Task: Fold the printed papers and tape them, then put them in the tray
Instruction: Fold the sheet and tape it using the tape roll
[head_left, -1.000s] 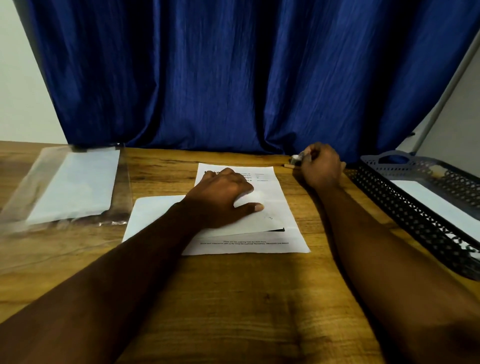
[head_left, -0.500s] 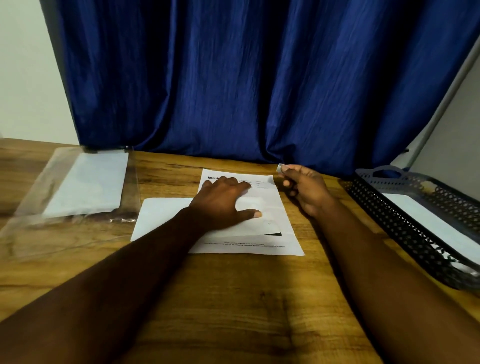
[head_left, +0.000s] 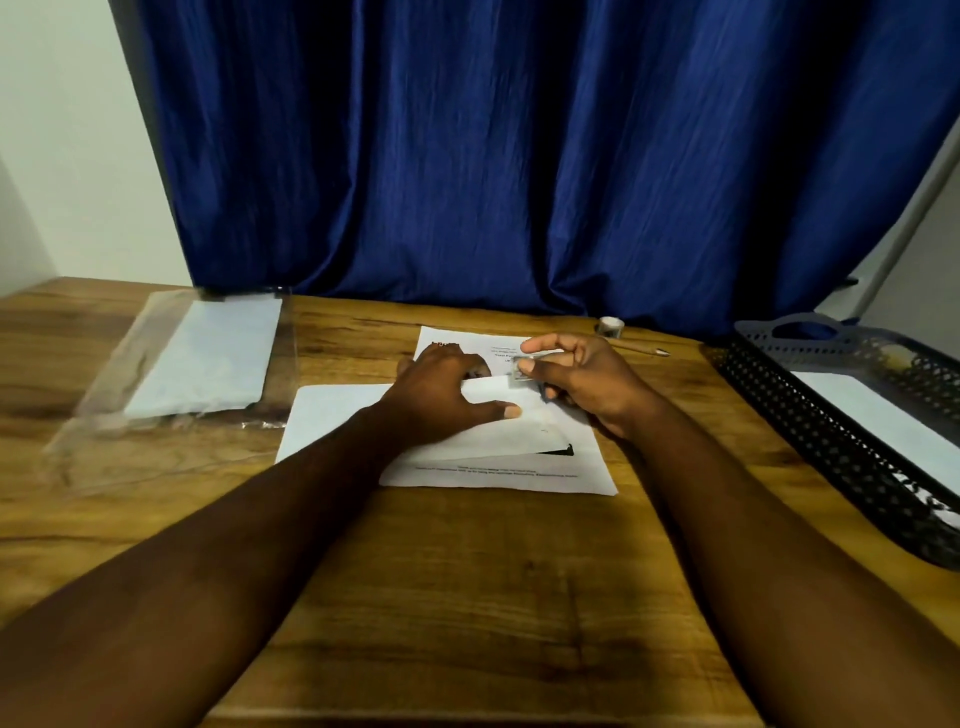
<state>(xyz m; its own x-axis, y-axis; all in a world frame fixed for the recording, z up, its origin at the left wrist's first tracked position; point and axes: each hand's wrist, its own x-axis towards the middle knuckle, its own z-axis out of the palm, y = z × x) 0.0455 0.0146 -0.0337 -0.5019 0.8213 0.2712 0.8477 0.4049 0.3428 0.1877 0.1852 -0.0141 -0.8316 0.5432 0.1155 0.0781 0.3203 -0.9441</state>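
Pressing flat, the left hand (head_left: 441, 400) pins the folded flap of the printed paper (head_left: 519, 467) to the wood-grain table (head_left: 467, 597), fingers spread, thumb on the fold; matte white sheet, small print along the near edge, dark block at the fold corner. Right hand (head_left: 582, 384) pinches a small strip of tape (head_left: 519, 370) between thumb and forefinger, just over the flap edge, other fingers fanned out. Tape roll (head_left: 609, 326) and a wooden pen (head_left: 641, 347) lie at the far edge by the blue curtain (head_left: 519, 156). Black perforated tray (head_left: 831, 441) sits right, holding white paper; glossy clear sleeve (head_left: 171, 374) with white sheets left. Versus 0.5 s ago: right hand has moved from the sheet's far corner onto the flap; left hand unchanged.
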